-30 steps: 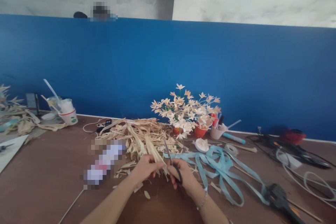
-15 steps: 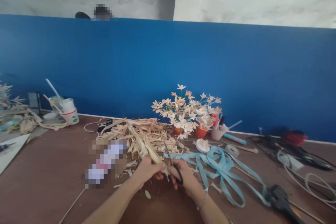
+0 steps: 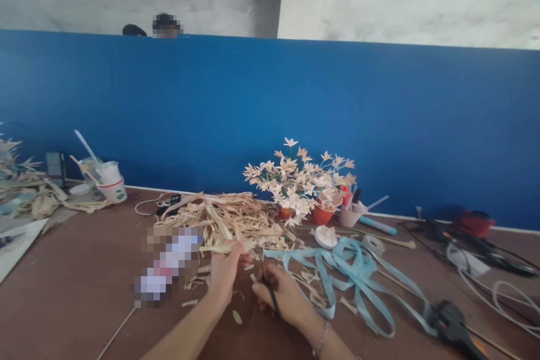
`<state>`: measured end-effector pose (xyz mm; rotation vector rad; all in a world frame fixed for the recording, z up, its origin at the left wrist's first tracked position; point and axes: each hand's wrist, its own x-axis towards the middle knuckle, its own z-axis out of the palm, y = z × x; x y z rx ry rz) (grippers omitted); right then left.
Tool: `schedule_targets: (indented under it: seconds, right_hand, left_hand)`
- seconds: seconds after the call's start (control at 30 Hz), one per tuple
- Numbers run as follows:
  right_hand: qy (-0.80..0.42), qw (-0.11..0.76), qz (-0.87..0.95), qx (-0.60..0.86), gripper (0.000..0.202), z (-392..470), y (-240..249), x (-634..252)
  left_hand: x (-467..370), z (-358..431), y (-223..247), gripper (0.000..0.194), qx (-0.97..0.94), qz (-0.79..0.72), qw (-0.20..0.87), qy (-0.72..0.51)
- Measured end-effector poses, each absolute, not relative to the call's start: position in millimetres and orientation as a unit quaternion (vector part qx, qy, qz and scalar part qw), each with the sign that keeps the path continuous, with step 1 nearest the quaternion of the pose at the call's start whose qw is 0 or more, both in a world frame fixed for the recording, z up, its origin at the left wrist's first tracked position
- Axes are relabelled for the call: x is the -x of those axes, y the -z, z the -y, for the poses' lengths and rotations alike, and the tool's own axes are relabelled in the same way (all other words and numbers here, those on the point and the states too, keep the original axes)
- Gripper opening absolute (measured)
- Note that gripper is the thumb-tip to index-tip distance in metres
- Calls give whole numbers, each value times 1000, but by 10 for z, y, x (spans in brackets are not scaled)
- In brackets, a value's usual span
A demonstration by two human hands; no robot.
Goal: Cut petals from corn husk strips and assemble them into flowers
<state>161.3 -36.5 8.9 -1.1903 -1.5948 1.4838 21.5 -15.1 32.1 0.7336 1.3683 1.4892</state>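
Two orange pots (image 3: 323, 214), one scissors (image 3: 270, 287).

Head-worn view, forward and downward

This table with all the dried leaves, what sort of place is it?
Likely a craft workshop: a pile of dried husk strips, finished husk flowers in small pots, and a glue gun on the brown table before a blue partition.
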Motion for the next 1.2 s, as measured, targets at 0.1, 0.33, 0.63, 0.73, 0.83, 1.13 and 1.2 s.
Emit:
schedule_targets:
  seconds: [0.1,0.33,0.63,0.73,0.83,1.13,1.2]
  right_hand:
    - [-540,334,625,454,21,403,-31,-1548]
    - [-536,340,615,467,29,404,-34,-1492]
    - [-545,348,588,486,38,434,-59,-1448]
    - [-539,349,586,494,39,432,-46,-1441]
    - [-536,336,581,512,41,415,-26,-1452]
    - [-572,402,529,481,46,347,-109,-1578]
    - [-578,394,529,480,44,349,-124,-1595]
  left_hand:
    - [-255,169,-293,19,-311,-558,476,-605]
    - [-318,212,-216,20,-329,-556,489,-586]
    - [-341,231,-202,23,-310,-548,502,-593]
    - [-342,223,-206,22,-301,-551,503,-594]
    - [-321,208,-213,24,-298,-552,501,-597]
    - [-234,180,-237,31,-474,-522,557,-440]
    - [-232,183,-234,31,-496,-512,577,-400]
